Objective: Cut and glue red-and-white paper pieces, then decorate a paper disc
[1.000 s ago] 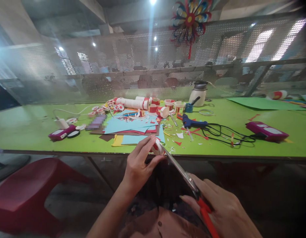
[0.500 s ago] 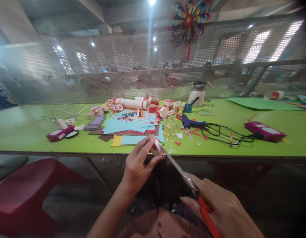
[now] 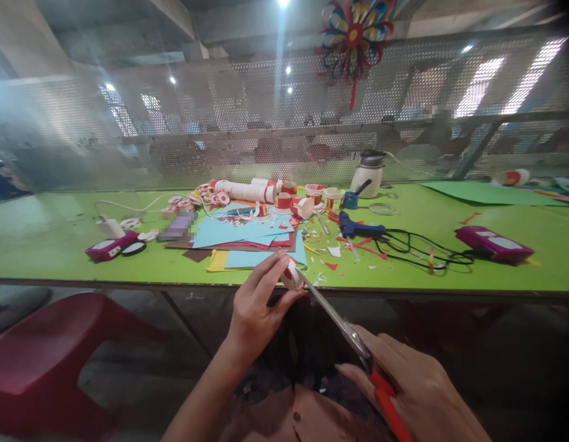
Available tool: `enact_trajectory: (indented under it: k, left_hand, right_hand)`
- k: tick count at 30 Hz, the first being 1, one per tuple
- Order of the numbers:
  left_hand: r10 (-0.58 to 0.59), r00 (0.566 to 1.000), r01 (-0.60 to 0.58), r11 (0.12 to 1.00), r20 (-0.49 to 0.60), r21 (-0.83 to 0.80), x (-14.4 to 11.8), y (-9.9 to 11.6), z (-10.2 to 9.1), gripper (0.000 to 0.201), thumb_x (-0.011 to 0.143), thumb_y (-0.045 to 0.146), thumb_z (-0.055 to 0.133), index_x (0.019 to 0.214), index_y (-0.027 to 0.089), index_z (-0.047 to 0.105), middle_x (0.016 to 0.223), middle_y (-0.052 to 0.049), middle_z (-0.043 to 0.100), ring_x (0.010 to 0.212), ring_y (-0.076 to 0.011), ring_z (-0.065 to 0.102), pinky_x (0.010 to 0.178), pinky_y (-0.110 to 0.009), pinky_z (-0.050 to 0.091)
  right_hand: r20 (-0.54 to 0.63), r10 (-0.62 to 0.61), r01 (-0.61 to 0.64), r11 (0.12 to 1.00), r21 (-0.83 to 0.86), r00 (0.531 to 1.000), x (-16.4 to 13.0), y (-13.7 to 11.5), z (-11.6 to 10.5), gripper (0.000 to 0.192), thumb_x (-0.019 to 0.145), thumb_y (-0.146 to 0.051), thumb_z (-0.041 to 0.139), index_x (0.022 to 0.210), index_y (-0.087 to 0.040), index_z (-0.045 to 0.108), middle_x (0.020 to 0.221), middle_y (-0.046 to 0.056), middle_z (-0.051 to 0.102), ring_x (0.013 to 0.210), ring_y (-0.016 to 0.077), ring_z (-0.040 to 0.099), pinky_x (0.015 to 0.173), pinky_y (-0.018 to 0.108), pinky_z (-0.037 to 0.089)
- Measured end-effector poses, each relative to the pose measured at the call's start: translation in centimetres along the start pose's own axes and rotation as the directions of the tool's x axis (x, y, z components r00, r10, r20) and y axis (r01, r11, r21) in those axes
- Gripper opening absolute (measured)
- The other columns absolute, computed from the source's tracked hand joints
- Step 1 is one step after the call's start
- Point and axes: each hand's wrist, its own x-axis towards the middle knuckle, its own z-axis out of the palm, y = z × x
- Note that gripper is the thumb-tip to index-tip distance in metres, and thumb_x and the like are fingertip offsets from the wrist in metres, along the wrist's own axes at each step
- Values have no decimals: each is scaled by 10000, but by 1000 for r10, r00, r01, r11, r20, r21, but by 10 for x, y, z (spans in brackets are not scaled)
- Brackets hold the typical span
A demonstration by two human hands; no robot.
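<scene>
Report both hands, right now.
Left hand: holding a small red-and-white piece between thumb and fingers.
Right hand: closed on the red-handled scissors.

Matt paper, smooth plastic, shiny metal

Scissors (image 3: 325, 305): shiny metal w/ smooth plastic handles (image 3: 388, 405). Cup piece (image 3: 293, 276): thin smooth card. Blue sheets (image 3: 242, 234): matt paper. Glue gun (image 3: 360, 229): dull plastic. Tabletop (image 3: 49, 239): v. smooth, slight sheen. Stool (image 3: 45, 344): plastic, semi-gloss. Bkgd screen (image 3: 247, 104): perforated, prob. metal, view's hazy.
</scene>
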Motion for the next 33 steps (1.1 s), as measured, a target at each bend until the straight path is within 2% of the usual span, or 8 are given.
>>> enact_trajectory:
  k: [11, 17, 28, 33]
  left_hand:
    - [19, 999, -19, 1000, 27, -17, 3, 0, -3, 577, 744, 119, 696, 1280, 205, 500, 1242, -98, 597, 1138, -212, 577, 964, -355, 512]
    - [41, 999, -41, 999, 24, -15, 2, 0, -3, 580, 736, 96, 696, 1276, 184, 501, 1246, -113, 592, 1141, -216, 575, 964, -352, 511]
    - [68, 997, -68, 998, 30, 10, 4, -1, -4, 544, 777, 135, 665, 1283, 220, 488, 1256, -107, 592, 1139, -222, 581, 946, -367, 522]
    - [64, 998, -64, 998, 23, 13, 4, -1, -3, 551, 768, 125, 671, 1281, 217, 490, 1257, -106, 592, 1140, -221, 582, 951, -361, 520]
  right_hand:
    - [83, 60, -68, 992, 105, 995, 0, 1, -6, 308, 881, -360, 562, 1142, -199, 586, 825, 54, 675, 735, 194, 667, 614, 279, 555]
    - [78, 62, -71, 991, 110, 995, 1, 1, -8, 280, 887, -364, 545, 1102, -197, 613, 795, 51, 671, 698, 194, 664, 599, 291, 553]
    - [90, 81, -92, 989, 119, 993, 1, -1, -8, 255, 885, -362, 546, 1066, -207, 635, 775, 51, 679, 680, 199, 662, 595, 293, 552]
    - [102, 76, -90, 986, 137, 992, 0, -1, -9, 285, 895, -368, 534, 1108, -196, 612, 818, 60, 686, 709, 199, 668, 614, 293, 551]
